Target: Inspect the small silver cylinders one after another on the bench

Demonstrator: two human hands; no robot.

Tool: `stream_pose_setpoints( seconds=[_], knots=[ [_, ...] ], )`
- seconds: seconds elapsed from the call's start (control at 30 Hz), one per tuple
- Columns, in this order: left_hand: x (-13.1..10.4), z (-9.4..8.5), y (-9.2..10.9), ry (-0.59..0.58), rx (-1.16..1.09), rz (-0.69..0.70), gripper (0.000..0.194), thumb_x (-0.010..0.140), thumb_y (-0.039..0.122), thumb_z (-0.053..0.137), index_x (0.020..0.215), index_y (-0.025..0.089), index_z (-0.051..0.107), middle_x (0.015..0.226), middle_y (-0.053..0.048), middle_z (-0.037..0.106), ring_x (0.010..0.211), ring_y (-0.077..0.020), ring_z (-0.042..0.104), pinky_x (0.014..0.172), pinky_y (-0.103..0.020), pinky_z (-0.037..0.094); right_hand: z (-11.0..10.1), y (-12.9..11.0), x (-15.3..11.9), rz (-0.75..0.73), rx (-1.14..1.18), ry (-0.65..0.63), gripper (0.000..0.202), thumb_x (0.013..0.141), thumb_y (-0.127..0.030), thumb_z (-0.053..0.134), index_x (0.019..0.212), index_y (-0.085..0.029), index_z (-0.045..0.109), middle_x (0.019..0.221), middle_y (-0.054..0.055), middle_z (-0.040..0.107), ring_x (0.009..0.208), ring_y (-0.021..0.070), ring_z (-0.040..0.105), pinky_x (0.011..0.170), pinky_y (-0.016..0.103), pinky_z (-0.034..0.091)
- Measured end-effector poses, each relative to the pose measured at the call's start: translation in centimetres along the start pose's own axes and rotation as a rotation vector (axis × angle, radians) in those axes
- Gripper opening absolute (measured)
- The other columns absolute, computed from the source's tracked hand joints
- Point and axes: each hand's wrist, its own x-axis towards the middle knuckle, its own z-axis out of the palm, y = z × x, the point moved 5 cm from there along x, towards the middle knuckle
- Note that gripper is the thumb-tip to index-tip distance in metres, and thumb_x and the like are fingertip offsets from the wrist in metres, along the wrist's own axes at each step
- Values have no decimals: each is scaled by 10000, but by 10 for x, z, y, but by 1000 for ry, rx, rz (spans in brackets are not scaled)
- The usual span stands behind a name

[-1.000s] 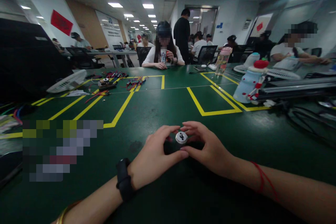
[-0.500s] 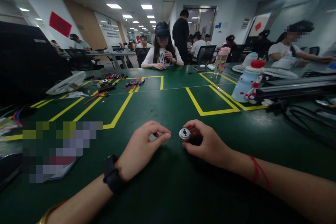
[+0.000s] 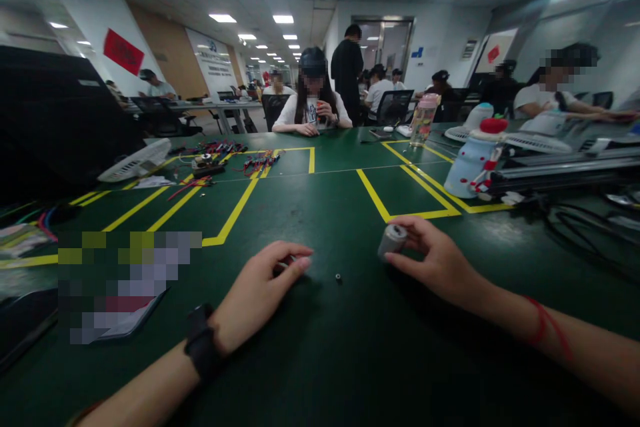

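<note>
Green matte tabletop (image 3: 320,360), right hand (image 3: 440,263) pinching grey metal cylinder (image 3: 391,240), left hand (image 3: 260,290) curled around hidden part, tiny dark ring (image 3: 339,277) between.

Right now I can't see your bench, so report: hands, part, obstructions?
Right hand grips small grey metal cylinder. Left hand pinches something small, unclear. Tiny dark ring lies between them.
</note>
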Motion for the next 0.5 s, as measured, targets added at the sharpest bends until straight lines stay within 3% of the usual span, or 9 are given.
stream_pose_setpoints(
  seconds=[0.17, 0.23, 0.3, 0.4, 0.5],
  knots=[
    [-31, -53, -63, 115, -24, -249, 393, 834, 561, 534, 1037, 248, 661, 973, -6, 708, 889, -220, 645, 781, -294, 481, -130, 72, -37, 230, -537, 341, 629, 728, -531, 649, 1272, -246, 514, 1108, 96, 618, 873, 225, 633, 729, 346, 531],
    [-40, -62, -84, 145, -42, -324, 430, 825, 583, 528, 1048, 235, 648, 942, -5, 703, 866, -216, 641, 777, -292, 478, -174, 105, -58, 370, -691, 395, 663, 701, -596, 636, 1251, -245, 520, 1056, 114, 628, 787, 242, 629, 635, 361, 516],
    [-45, -64, -95, 157, -48, -365, 458, 824, 600, 515, 1055, 223, 637, 918, -4, 692, 864, -216, 632, 788, -296, 469, -201, 130, -74, 471, -768, 388, 690, 682, -651, 612, 1228, -240, 518, 1029, 131, 627, 730, 255, 621, 590, 380, 507],
    [-45, -60, -96, 152, -27, -382, 483, 823, 617, 504, 1070, 220, 625, 906, -4, 682, 898, -227, 621, 812, -306, 451, -206, 124, -78, 360, -929, 443, 767, 685, -692, 560, 1254, -184, 481, 1139, 184, 580, 925, 349, 603, 758, 481, 509],
    [-42, -57, -84, 150, 4, -381, 476, 831, 614, 497, 1071, 223, 625, 907, -2, 691, 915, -237, 625, 820, -313, 446, -164, 74, -61, 31, -1064, 497, 751, 741, -657, 529, 1290, -149, 460, 1276, 192, 502, 1192, 398, 456, 1002, 553, 367]
  ],
)
